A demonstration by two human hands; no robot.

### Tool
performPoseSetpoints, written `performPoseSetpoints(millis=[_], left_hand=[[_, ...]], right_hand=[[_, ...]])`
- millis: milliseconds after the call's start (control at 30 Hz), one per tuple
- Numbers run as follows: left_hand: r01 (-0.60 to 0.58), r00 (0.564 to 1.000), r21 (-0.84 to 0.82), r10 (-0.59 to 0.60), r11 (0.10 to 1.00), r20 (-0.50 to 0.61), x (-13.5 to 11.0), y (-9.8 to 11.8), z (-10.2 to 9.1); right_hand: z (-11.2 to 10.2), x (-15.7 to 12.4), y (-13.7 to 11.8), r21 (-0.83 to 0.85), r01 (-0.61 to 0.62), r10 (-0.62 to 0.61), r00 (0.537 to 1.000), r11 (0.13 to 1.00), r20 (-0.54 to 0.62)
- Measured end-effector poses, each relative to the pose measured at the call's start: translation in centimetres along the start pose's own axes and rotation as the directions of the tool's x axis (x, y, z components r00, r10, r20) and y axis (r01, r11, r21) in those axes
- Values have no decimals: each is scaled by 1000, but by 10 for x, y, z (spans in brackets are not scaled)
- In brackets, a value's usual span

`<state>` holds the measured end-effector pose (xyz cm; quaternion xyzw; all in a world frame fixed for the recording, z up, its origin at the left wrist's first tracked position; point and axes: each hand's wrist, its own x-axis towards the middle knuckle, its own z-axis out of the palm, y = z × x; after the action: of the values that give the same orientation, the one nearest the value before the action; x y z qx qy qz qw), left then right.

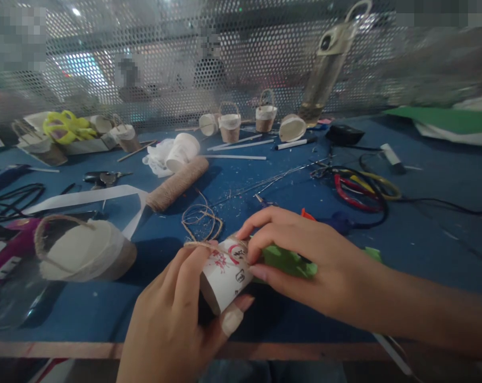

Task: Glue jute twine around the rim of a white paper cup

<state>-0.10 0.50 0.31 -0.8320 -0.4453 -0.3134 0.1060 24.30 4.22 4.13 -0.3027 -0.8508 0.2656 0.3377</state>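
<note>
A printed white paper cup [228, 279] lies on its side near the table's front edge, its open end toward the lower left. My left hand [185, 298] grips it around that end, fingers over the top and the thumb, which has a pale patch, underneath. At the cup's other end, my right hand [289, 252] pinches with thumb and fingertips, close to brown twine wound there. A twine strand [201, 244] runs over the cup under my left fingers. Loose twine loops [203, 219] lie just behind. Green material [287, 260] shows beneath my right hand.
On the left stand a small twine-handled bucket [81, 250] and a purple glue gun [13, 250]. Behind lie a twine roll [179, 183], white ribbon [89, 198], white sticks [237, 157] and yellow scissors [67, 127]. Cables [360, 191] and a bottle [326, 69] are right.
</note>
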Motion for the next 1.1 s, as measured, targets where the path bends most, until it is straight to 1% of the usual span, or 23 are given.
performPoseSetpoints(millis=[333, 433, 600, 633, 800, 967, 1100], left_hand=[[9, 1000, -19, -9, 1000, 4, -2, -1, -1], [16, 1000, -26, -15, 1000, 8, -2, 1, -1], [97, 995, -80, -96, 992, 14, -3, 6, -1], [96, 995, -82, -95, 992, 16, -3, 6, 0], [14, 1000, -36, -14, 999, 8, -2, 2, 0], [48, 999, -48, -47, 998, 22, -2, 3, -3], [43, 999, -58, -42, 997, 15, -1, 5, -3]], right_hand=[[-1, 2, 1, -13, -23, 23, 1000, 1000, 12], [1, 1, 2, -5, -26, 26, 1000, 1000, -4], [3, 0, 3, -5, -51, 51, 999, 999, -5], [3, 0, 3, -6, -56, 56, 998, 998, -5], [4, 0, 3, -22, -61, 61, 998, 998, -15], [4, -1, 2, -26, -51, 50, 999, 998, -22], [4, -2, 1, -40, -62, 62, 998, 997, -15]])
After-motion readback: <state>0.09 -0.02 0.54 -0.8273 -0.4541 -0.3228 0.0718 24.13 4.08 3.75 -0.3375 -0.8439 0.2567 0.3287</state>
